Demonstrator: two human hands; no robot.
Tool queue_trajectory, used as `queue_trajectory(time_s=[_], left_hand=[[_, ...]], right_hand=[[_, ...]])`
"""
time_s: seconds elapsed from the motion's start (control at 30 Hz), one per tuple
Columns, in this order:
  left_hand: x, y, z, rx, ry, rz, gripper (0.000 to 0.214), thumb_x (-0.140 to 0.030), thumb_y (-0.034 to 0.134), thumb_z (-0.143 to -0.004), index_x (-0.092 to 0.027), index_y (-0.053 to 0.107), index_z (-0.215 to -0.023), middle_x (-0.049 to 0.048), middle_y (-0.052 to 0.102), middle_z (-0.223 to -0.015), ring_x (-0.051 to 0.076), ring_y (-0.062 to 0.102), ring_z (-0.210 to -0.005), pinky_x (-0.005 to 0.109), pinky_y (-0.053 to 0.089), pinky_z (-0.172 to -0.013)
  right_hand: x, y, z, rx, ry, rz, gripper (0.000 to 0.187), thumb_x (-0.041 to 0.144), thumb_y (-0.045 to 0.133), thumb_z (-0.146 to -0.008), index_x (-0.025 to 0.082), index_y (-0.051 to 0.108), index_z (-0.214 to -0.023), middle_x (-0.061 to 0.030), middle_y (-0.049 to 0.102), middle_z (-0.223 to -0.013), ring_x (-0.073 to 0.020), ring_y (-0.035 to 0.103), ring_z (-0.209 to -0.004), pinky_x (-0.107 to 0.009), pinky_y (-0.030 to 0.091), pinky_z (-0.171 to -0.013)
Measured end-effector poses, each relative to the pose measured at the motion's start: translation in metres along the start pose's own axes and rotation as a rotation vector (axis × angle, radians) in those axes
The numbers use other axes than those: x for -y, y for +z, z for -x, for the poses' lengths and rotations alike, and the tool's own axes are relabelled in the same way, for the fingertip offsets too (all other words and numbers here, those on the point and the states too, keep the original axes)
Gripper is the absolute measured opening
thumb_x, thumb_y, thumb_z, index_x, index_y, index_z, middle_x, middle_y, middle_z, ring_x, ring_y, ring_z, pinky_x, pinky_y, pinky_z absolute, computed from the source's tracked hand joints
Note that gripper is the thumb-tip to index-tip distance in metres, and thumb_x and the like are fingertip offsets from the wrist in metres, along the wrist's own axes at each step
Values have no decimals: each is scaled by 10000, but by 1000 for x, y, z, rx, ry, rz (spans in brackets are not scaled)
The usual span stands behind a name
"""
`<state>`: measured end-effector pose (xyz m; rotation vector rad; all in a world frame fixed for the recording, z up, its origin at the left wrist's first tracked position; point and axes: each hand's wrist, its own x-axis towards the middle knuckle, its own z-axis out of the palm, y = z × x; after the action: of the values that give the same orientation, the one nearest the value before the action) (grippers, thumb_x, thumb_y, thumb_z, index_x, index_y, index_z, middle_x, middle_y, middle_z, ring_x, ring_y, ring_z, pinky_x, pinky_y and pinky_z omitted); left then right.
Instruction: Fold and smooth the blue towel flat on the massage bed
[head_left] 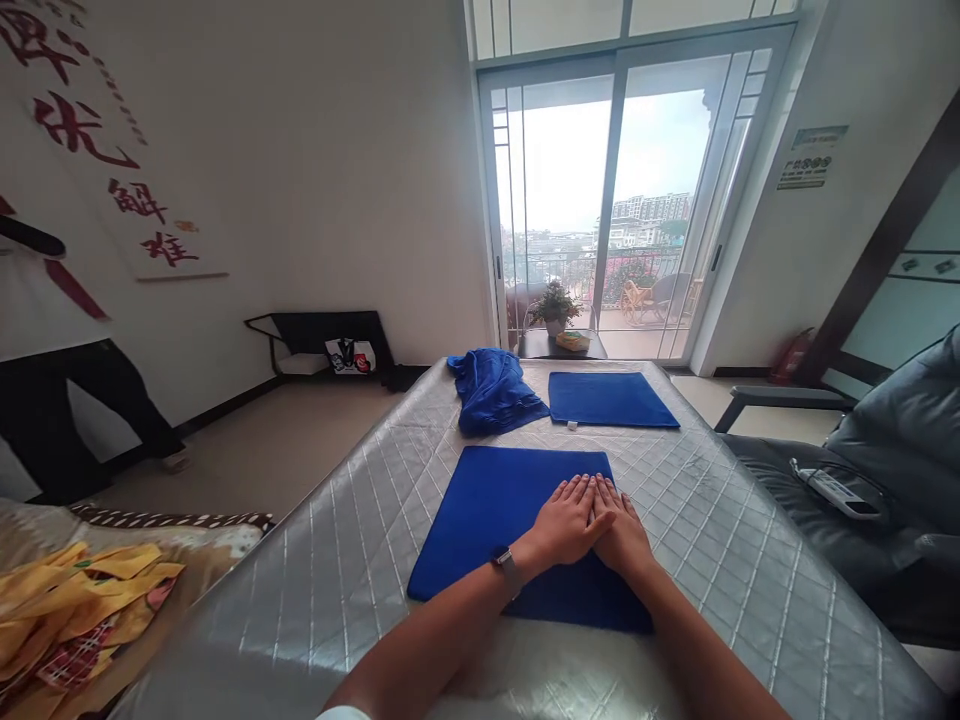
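A blue cloth (495, 510), flat and roughly rectangular, lies in front of me on a silver quilted table cover (352, 560). Both hands press on its right part, side by side and touching. My left hand (571, 520) lies flat, fingers stretched forward and thumb crossing toward the other hand. My right hand (621, 530) is flat too, its fingers pointing away from me and partly covered by the left thumb. Farther off, a crumpled blue cloth (495, 390) is heaped on the left, and a second flat blue cloth (611, 398) with a small white tag lies on the right.
A black armchair (892, 480) holding a white power strip (836, 492) stands at the right. Yellow clothing (82, 610) lies at lower left. Beyond the table are a potted plant (555, 305) and a sliding glass door (615, 200). A fire extinguisher (791, 358) stands by the right wall.
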<state>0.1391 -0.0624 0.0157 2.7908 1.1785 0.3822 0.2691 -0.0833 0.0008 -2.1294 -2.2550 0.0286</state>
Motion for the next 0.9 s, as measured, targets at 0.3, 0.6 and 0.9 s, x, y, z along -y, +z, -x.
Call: queue_trajectory(time_s=[0.3,0.6,0.9], left_hand=[[71,-12,47,63,-211,-22,797,-649,87,-1002,-110,268,-1562,111,218,-1628,230,151,-1515,410,133,-1234],[150,-31,94,69,-489,2,811,-668,118,-989,-116,242,-1571,123,191,-1633,278,131,-1515,473,129,-1222],[148,-32,93,57,-503,80,880,-683,124,-977,-31,222,-1561,173,142,-1633,295,112,-1517,453,121,-1220]], right_hand=[[4,-3,-4,12,60,-52,633,360,176,-1010,67,196,-1570,-81,163,-1641,-201,139,-1514,-410,109,-1223],[-2,5,-8,34,56,20,628,361,171,-1010,97,170,-1580,-60,126,-1650,-183,98,-1519,-394,106,-1223],[-3,-27,-25,179,78,41,639,418,215,-1008,104,256,-1563,-89,232,-1629,-212,217,-1497,-422,163,-1211]])
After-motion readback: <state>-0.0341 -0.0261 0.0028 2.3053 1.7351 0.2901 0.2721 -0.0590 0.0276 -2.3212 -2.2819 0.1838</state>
